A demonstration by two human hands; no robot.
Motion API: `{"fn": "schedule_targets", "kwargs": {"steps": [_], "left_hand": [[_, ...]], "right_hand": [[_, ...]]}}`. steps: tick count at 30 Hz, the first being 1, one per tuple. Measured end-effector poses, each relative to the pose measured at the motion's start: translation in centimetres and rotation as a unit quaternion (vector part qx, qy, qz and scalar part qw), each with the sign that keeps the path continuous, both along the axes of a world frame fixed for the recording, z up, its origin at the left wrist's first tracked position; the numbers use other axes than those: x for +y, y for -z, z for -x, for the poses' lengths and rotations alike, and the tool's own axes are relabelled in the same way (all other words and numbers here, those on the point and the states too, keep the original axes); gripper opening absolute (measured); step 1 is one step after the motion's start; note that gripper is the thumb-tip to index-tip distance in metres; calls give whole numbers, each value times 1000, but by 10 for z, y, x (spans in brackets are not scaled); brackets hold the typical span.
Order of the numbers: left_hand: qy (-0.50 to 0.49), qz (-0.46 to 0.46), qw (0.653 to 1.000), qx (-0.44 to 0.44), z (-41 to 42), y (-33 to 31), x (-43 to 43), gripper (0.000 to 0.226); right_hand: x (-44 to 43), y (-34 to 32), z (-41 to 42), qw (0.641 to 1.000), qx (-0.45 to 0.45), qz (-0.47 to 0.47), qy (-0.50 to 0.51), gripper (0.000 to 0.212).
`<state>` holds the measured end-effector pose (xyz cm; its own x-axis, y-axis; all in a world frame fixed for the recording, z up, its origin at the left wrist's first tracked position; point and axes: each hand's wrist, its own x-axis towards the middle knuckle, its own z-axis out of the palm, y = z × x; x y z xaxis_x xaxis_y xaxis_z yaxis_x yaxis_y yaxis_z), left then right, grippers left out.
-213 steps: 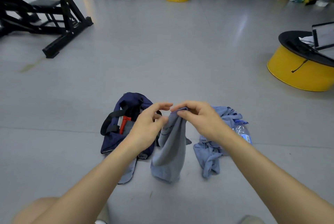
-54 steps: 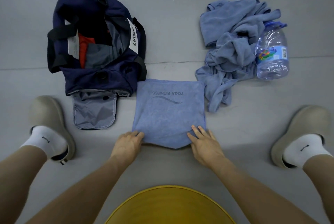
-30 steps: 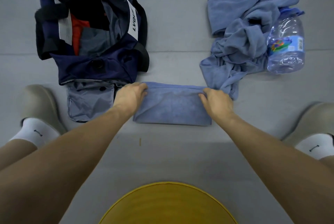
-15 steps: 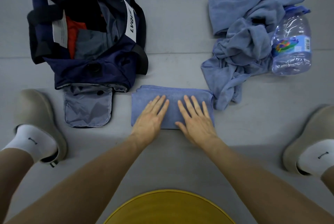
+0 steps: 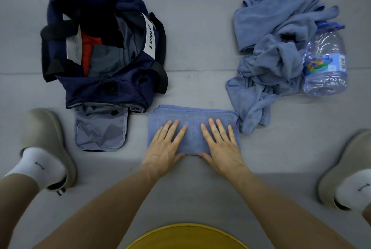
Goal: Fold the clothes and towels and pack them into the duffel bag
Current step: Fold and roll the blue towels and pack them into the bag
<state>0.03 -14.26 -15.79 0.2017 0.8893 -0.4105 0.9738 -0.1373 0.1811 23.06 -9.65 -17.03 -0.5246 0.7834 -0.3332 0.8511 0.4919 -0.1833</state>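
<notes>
1. The grey floor (image 5: 200,27) carries everything. A thin seam runs across it from left to right.
2. A navy fabric duffel bag (image 5: 104,92) lies on the far left part of the floor, unzipped and gaping. A red garment (image 5: 88,47) and a grey garment (image 5: 108,60) are inside. A white label (image 5: 150,37) reading LVQUE is on its right rim, and a grey lining flap (image 5: 100,128) hangs out flat on the near side.
3. A crumpled heap of light-blue cloths (image 5: 271,52) lies on the far right part of the floor, unfolded. Its near tail touches the right end of the folded towel.
4. The folded light-blue terry towel (image 5: 192,116) lies as a flat, wide rectangle in the middle of the floor, just beside the bag's near right corner and outside the bag.
5. A yellow round object (image 5: 184,236) is cut off at the near edge of the view.
6. Two beige slip-on shoes, the left shoe (image 5: 44,128) and the right shoe (image 5: 345,158), stand near the left and right edges with white socks in them.
7. A clear plastic water bottle (image 5: 325,62) with a blue label lies against the right side of the heap.
8. The left grip (image 5: 164,146), a bare hand, presses flat on the towel's left half with fingers straight and spread apart, clasping nothing.
9. The right grip (image 5: 222,146) presses the right half the same way, palm down, fingers straight and apart.
</notes>
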Motion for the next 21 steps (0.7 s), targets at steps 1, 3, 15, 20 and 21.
{"fn": "schedule_targets", "kwargs": {"steps": [1, 3, 15, 20, 21], "left_hand": [[-1, -3, 1000, -4, 6, -6, -7, 82], [-6, -13, 1000, 2, 21, -11, -22, 72], [-73, -36, 996, -31, 35, -11, -14, 29], [-82, 16, 996, -28, 34, -36, 3, 29], [-90, 22, 995, -28, 34, -43, 6, 23]], "right_hand": [[-3, -4, -6, 1000, 3, -2, -6, 99], [-15, -7, -22, 1000, 9, -16, -19, 90], [-12, -10, -38, 1000, -14, 12, -21, 77], [-5, -21, -31, 1000, -11, 10, 13, 57], [-3, -28, -26, 1000, -11, 7, 28, 48]]}}
